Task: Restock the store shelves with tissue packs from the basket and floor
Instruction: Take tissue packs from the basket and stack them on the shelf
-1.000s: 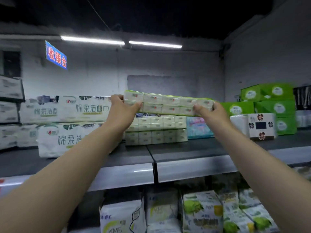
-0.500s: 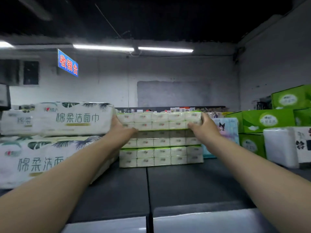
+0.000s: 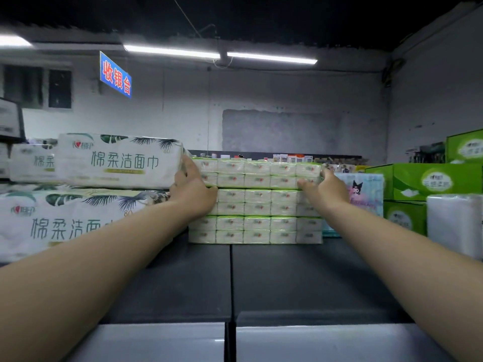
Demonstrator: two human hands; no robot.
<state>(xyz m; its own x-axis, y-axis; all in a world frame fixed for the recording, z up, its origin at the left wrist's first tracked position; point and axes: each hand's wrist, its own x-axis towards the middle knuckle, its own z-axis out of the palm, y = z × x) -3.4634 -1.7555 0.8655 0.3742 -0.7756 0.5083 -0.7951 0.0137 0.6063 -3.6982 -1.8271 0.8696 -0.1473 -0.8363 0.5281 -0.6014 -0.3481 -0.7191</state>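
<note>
A long green-edged multipack of small tissue packs (image 3: 257, 173) lies on top of a stack of two like packs (image 3: 257, 215) at the back of the dark top shelf (image 3: 230, 278). My left hand (image 3: 192, 189) holds the top pack's left end, fingers wrapped round it. On the right end sits my right hand (image 3: 324, 189), thumb over the top edge and fingers on the front. Both arms reach straight forward over the shelf. No basket or floor shows in this view.
Large white face-towel packs (image 3: 117, 160) are stacked at the left, touching my left hand. A pastel cartoon pack (image 3: 363, 189), green boxes (image 3: 428, 181) and a white wrapped pack (image 3: 454, 223) stand at the right. The shelf's grey front edge (image 3: 235, 343) is nearest me.
The multipack came down from mid-air onto the stack at the back of the shelf. My view moved up and closer, and both hands stay on the pack's ends.
</note>
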